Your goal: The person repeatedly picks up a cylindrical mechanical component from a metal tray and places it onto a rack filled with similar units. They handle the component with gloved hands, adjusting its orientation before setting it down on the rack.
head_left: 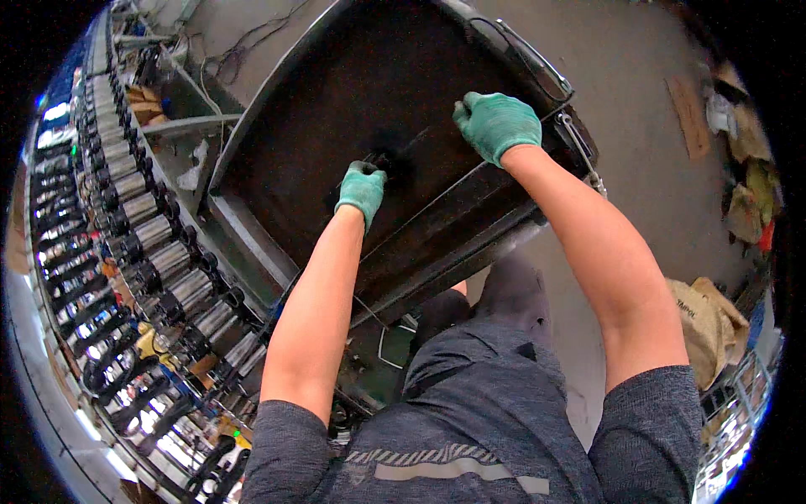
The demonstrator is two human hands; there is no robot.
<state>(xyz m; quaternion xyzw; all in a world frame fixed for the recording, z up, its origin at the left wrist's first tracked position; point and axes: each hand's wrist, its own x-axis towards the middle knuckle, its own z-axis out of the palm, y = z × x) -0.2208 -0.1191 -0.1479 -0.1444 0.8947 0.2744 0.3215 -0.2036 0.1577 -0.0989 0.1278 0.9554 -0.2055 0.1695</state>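
My left hand (363, 191), in a green work glove, reaches over a large dark metal bin (243, 126). Its fingers are curled, and a small dark patch lies just beyond them. Whatever they hold, if anything, blends into the dark interior. My right hand (500, 128), gloved the same way, is held over the right part of the bin with its fingers folded in and the thumb side toward the left. Nothing I can name shows in its grip. A faint thin line runs across the dark surface between the two hands.
A curved roller conveyor (159, 239) runs along the left. Metal rods and a chain (579, 147) sit at the bin's right edge. Brown sacks (705, 323) and cardboard scraps (688, 116) lie on the right. Cables (243, 46) trail across the floor behind.
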